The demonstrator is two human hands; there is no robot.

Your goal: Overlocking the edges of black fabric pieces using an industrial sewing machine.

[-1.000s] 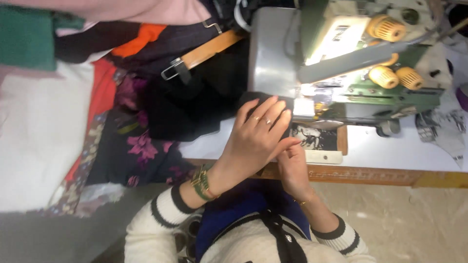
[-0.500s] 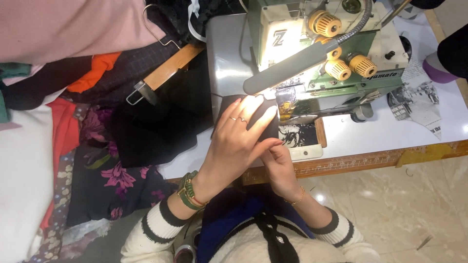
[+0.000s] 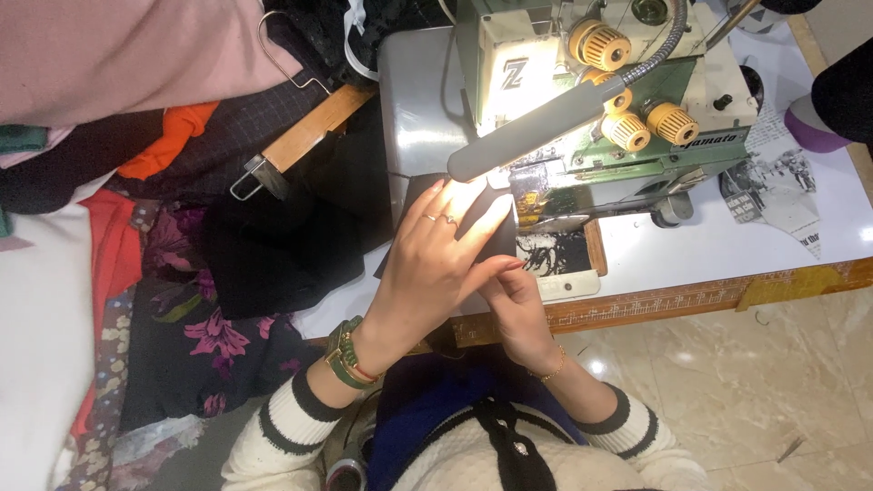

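Head view: a small dark rectangular piece of fabric (image 3: 473, 238) is seen lying flat on the white sewing-table top (image 3: 800, 255), its far edge pushed up against the presser area of a green and cream overlock sewing machine (image 3: 600, 109). The left hand (image 3: 432, 273) is spread palm-down over the piece, fingers extended and slightly fanned, pressing it to the table; two thin rings are worn on it, and a green band on the wrist. The right hand (image 3: 518, 305) is tucked partly beneath the left, at the near edge of the piece, its fingers curled there; whether the edge is actually pinched cannot be told, since the left thumb covers it. The two hands are touching.

A grey bar-shaped lamp on a flexible neck (image 3: 546, 127) hangs just above the fingertips, so little room is left over them. To the right of the hands a black-and-white printed scrap (image 3: 555, 253) lies beside the machine's base, and bare white tabletop opens beyond it toward a newspaper cutting (image 3: 773, 195). The front edge of the table, trimmed with a worn wooden strip (image 3: 691, 300), runs just behind the right wrist.

To the left, the table edge is crowded by a heap of dark, red, orange and floral-printed garments (image 3: 182, 300), with a wooden hanger with a metal hook (image 3: 305, 136) lying on top, near the left hand. Pale marble-patterned floor tiles (image 3: 773, 391) are seen below the table.
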